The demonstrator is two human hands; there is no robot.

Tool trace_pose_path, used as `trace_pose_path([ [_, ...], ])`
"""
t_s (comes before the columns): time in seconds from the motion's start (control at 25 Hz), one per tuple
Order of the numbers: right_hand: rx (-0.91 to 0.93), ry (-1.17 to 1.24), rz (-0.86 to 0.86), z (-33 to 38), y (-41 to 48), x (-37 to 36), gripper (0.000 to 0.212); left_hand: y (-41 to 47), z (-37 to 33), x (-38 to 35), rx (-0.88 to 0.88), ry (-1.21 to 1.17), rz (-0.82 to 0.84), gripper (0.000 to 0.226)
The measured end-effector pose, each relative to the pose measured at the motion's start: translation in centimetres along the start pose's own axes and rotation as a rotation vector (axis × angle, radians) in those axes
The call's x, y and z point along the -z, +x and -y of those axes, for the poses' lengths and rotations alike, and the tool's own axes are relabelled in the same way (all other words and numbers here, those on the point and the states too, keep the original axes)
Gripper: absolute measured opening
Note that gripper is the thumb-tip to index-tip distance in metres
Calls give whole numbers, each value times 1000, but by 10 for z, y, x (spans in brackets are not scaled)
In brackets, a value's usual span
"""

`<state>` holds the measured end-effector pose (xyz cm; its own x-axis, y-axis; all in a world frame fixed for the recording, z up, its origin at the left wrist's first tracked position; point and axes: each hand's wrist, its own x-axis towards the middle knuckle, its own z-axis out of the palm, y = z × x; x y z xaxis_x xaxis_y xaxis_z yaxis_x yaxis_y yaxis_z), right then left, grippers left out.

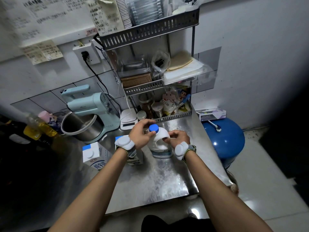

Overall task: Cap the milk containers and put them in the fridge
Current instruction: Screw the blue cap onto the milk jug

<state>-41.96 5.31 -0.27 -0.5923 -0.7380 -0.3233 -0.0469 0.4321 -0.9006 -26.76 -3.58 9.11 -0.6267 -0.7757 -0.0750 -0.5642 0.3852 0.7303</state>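
Just in front of the wire rack [147, 88], I see the white milk jug [158, 141] upright on the steel surface [158, 178]. My left hand [142, 133] grasps its blue cap [154, 128]; my right hand [178, 137] grips the jug's handle. A milk carton [95, 156] stands left of the jug.

From my feed the scene was dim overall, with the brightest light falling on the steel surface [155, 180], which threw back a mottled white glare around the middle. Toward 9 o'clock and 3 o'clock the picture sank into near-black vignette. The papers on the wall [41, 22] at 11 o'clock were smeared and unreadable. Straight lines bowed outward at the edges, and the floor [267, 173] at 4 o'clock showed a soft sheen.
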Motion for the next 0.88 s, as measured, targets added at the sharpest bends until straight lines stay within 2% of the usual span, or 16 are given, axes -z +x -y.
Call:
trace_pose_path([
  [0.12, 9, -6, 13, -1, 1, 1, 20, 3, -3, -8, 24, 170, -93, 53],
  [0.24, 11, 9, 2, -2, 2, 1, 19, 5, -8, -12, 28, 185, -180, 42],
  [0.36, 23, 3, -2, -2, 4, 0, 19, 2, -7, -4, 17, 108, -89, 40],
  [0.48, 31, -2, -10, 1, 4, -1, 20, 3, -5, 6, -51, 137, 36, 38],
  [0.56, 31, 7, -7, 0, 6, 1, 21, 3, -5, 4, -16, 34, 83, 42],
  [0.6, 29, 6, 0, -1, 7, 2, 20, 3, -5, 1, 11, 2, 69, 46],
  [0.68, 25, 9, 12, -1, 7, 3, 20, 2, -2, -5, 50, 82, -39, 55],
  [0.76, 27, 16, 8, -1, 7, 3, 20, 2, 0, -9, 57, 172, -148, 51],
  [0.88, 30, 18, 0, 0, 7, 2, 21, 2, -3, -10, -6, 193, -168, 39],
])
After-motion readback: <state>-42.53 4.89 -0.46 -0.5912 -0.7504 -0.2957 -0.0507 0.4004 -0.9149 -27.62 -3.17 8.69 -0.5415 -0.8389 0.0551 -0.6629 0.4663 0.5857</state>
